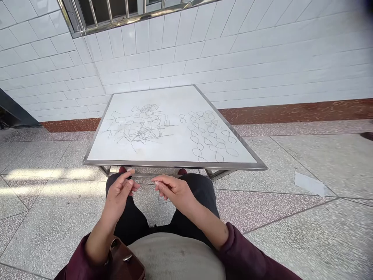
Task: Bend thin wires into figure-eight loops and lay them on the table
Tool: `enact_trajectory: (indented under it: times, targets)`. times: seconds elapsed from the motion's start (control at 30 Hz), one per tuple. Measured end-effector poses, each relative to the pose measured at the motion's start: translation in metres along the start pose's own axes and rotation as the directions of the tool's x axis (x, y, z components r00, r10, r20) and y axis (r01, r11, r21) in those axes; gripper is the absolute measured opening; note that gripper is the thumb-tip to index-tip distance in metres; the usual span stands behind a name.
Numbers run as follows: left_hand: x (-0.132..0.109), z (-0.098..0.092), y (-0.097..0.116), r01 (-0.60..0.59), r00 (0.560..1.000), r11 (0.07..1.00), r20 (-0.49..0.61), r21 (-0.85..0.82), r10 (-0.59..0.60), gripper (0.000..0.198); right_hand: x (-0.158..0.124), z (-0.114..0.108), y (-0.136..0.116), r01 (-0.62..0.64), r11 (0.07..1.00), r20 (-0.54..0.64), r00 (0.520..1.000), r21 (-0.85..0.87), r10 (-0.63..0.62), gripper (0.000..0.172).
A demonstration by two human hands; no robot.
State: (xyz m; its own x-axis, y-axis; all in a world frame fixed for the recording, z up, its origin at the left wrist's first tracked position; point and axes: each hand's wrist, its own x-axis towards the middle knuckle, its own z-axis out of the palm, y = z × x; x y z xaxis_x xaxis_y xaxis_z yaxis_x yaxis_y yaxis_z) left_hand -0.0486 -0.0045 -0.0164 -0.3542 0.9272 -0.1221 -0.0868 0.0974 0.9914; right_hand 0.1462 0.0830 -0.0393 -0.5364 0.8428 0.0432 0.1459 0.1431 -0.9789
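Observation:
My right hand (175, 190) is closed in a pinch on a thin dark wire (159, 200), part of which hangs in a bent loop below the fingers. Opposite it, my left hand (118, 194) has its thumb against curled fingers, the index finger stretched forward. A faint straight stretch of the wire seems to span the gap between both hands. Both hands are above my lap, just short of the white table (175, 151). On its left side lies a tangled heap of thin wire pieces (142, 128). Several wires twisted into figure-eight loops (211, 134) are spread over the right side.
A metal rim (175, 164) edges the table, which stands against a white tiled wall (163, 58). Above is a barred window (116, 11). A brown bag (125, 260) rests at my left side. A whitish patch (310, 184) marks the speckled floor on the right.

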Motion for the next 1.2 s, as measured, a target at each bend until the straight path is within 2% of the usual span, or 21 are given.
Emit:
enact_trajectory:
  times: [0.1, 0.2, 0.3, 0.43, 0.5, 0.67, 0.83, 1.0, 1.1, 1.17, 1.2]
  targets:
    - [-0.002, 0.008, -0.004, 0.115, 0.976, 0.99, 0.193, -0.085, -0.097, 0.047, -0.002, 0.001, -0.004, 0.036, 0.998, 0.016, 0.999, -0.06, -0.035, 0.019]
    - [-0.005, 0.014, -0.005, 0.227, 0.951, 0.944, 0.263, -0.24, -0.162, 0.053, -0.003, 0.0, -0.008, 0.039, 0.997, 0.019, 0.999, -0.073, -0.037, 0.019]
    - [-0.009, 0.016, -0.002, 0.307, 0.925, 0.871, 0.336, -0.384, -0.178, 0.059, -0.004, -0.001, -0.011, -0.012, 1.0, 0.017, 1.0, -0.015, 0.012, 0.021]
    - [-0.012, 0.019, -0.002, 0.341, 0.897, 0.829, 0.417, -0.444, -0.146, 0.066, -0.004, 0.002, -0.013, -0.044, 0.997, 0.002, 0.999, 0.062, 0.044, 0.023]
    - [-0.013, 0.023, -0.004, 0.302, 0.911, 0.836, 0.398, -0.458, -0.112, 0.068, -0.004, 0.004, -0.014, -0.059, 0.991, 0.022, 0.998, 0.119, 0.057, 0.025]
    - [-0.013, 0.036, -0.009, 0.1, 0.972, 0.866, 0.233, -0.491, 0.02, 0.075, -0.004, 0.009, -0.02, -0.157, 0.943, 0.112, 0.985, 0.294, 0.129, 0.031]
    - [-0.014, 0.04, -0.008, -0.084, 0.99, 0.915, 0.068, -0.394, 0.12, 0.082, -0.007, 0.012, -0.027, -0.193, 0.901, 0.17, 0.976, 0.388, 0.135, 0.031]
    - [-0.019, 0.038, -0.008, -0.184, 0.983, 0.948, -0.02, -0.259, 0.185, 0.077, -0.012, 0.018, -0.029, -0.181, 0.904, 0.221, 0.97, 0.389, 0.099, 0.028]
    - [-0.022, 0.036, -0.01, -0.261, 0.965, 0.96, -0.005, -0.101, 0.262, 0.067, -0.016, 0.021, -0.029, -0.103, 0.956, 0.218, 0.975, 0.274, 0.042, 0.021]
    - [-0.022, 0.034, -0.012, -0.366, 0.93, 0.929, 0.036, 0.061, 0.365, 0.062, -0.017, 0.022, -0.027, -0.038, 0.987, 0.209, 0.978, 0.154, 0.005, 0.017]
    - [-0.02, 0.033, -0.012, -0.44, 0.898, 0.884, 0.069, 0.155, 0.435, 0.061, -0.018, 0.022, -0.026, -0.009, 0.994, 0.215, 0.976, 0.109, -0.015, 0.015]
